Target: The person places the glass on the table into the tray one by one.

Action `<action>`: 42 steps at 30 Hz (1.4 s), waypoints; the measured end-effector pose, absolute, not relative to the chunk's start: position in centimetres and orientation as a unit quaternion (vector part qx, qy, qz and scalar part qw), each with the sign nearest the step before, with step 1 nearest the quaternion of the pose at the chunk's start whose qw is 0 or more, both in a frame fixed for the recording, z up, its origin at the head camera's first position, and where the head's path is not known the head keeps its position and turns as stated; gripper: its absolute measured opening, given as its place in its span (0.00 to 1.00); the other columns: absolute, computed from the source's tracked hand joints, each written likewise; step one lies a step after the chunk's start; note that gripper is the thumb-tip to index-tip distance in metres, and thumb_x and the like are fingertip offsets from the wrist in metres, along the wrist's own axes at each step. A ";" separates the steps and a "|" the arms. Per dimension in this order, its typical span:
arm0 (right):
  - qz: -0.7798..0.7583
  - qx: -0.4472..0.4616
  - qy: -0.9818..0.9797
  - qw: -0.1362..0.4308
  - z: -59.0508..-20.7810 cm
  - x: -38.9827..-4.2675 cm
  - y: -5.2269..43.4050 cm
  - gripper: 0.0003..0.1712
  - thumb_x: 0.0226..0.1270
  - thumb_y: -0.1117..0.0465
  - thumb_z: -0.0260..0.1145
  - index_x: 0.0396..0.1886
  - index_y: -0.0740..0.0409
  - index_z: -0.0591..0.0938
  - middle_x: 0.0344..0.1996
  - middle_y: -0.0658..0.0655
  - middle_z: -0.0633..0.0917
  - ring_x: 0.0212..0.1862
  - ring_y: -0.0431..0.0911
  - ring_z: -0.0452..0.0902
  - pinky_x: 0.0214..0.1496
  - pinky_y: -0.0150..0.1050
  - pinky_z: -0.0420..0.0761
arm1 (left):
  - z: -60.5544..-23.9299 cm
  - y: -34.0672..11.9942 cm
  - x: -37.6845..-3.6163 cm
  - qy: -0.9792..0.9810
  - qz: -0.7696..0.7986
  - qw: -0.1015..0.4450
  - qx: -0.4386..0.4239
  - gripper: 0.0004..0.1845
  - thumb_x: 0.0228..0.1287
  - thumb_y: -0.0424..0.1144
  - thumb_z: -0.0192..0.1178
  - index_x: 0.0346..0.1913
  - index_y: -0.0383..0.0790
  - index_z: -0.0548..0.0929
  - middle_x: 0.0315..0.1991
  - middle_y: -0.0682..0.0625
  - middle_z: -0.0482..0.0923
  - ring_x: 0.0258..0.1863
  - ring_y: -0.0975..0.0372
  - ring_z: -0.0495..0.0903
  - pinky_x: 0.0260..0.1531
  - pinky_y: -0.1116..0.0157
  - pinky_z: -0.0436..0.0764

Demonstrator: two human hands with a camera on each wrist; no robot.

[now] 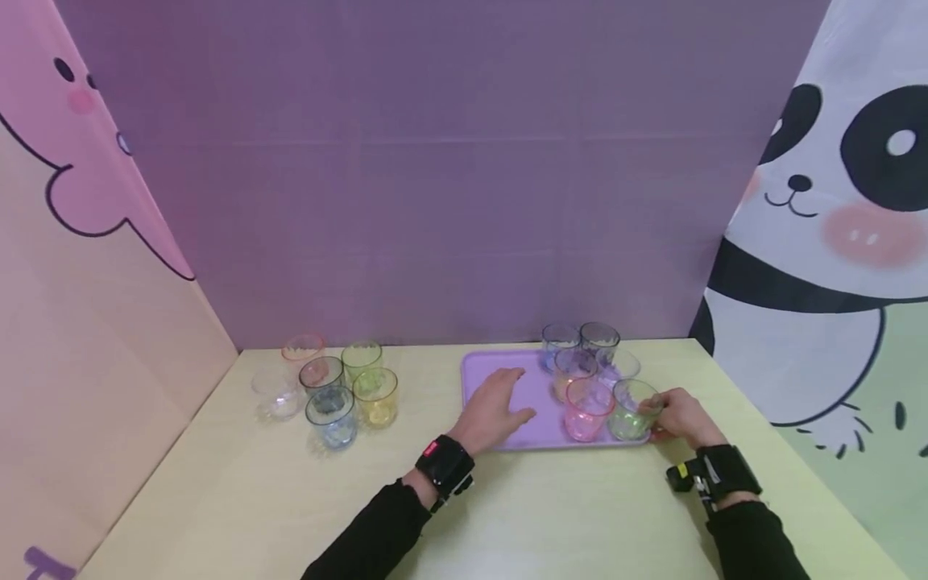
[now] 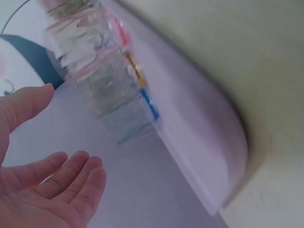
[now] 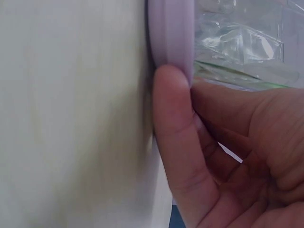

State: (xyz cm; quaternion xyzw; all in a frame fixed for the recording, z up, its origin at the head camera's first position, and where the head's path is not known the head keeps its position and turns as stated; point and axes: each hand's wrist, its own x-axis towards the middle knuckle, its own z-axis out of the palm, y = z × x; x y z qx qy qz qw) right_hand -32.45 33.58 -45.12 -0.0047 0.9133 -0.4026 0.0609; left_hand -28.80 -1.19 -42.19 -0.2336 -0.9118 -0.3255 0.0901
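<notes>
A purple tray [image 1: 500, 436] lies on the table with several tinted glasses on its right half. The green glass [image 1: 629, 419] stands at its front right corner, beside the pink glass [image 1: 589, 415]. At that corner my right hand [image 1: 681, 415] pinches the tray's edge, close against the green glass. In the right wrist view, one finger [image 3: 175, 109] presses the rim from outside. Over the tray's left part my left hand [image 1: 493, 415] hovers with fingers spread and thumb apart, holding nothing. Blue [image 1: 558, 346], dark [image 1: 600, 342] and amber [image 1: 576, 374] glasses stand farther back.
A second cluster of glasses stands at the table's left, including a yellow glass [image 1: 377, 403], a blue glass [image 1: 335, 423] and a clear glass [image 1: 279, 395]. A purple wall [image 1: 449, 201] rises behind the table [image 1: 544, 515]; printed panels flank it.
</notes>
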 end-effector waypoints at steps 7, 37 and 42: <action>-0.401 0.002 0.914 0.066 -44.7 -32.4 33.5 0.25 0.47 0.82 0.58 0.50 0.80 0.78 0.57 0.81 0.74 0.31 0.44 0.82 0.32 0.40 0.86 | -41.5 -3.9 -28.7 -0.906 -0.336 0.132 -0.221 0.31 0.62 0.45 0.66 0.64 0.33 0.73 0.61 0.40 0.77 0.62 0.50 0.75 0.63 0.54 0.74; -0.407 0.008 0.911 0.061 -45.0 -32.1 33.1 0.26 0.45 0.83 0.59 0.50 0.80 0.78 0.57 0.80 0.74 0.31 0.45 0.82 0.32 0.40 0.86 | -39.9 -16.0 -29.6 -0.928 -0.337 0.109 -0.117 0.34 0.56 0.47 0.71 0.62 0.32 0.76 0.56 0.37 0.80 0.55 0.45 0.79 0.54 0.49 0.79; -0.401 0.012 0.914 0.056 -44.9 -32.1 33.2 0.26 0.44 0.82 0.59 0.49 0.79 0.79 0.56 0.80 0.75 0.30 0.44 0.81 0.31 0.40 0.86 | -39.6 -17.4 -29.7 -0.942 -0.305 0.082 -0.115 0.36 0.53 0.46 0.73 0.62 0.30 0.75 0.59 0.36 0.78 0.58 0.43 0.76 0.57 0.48 0.77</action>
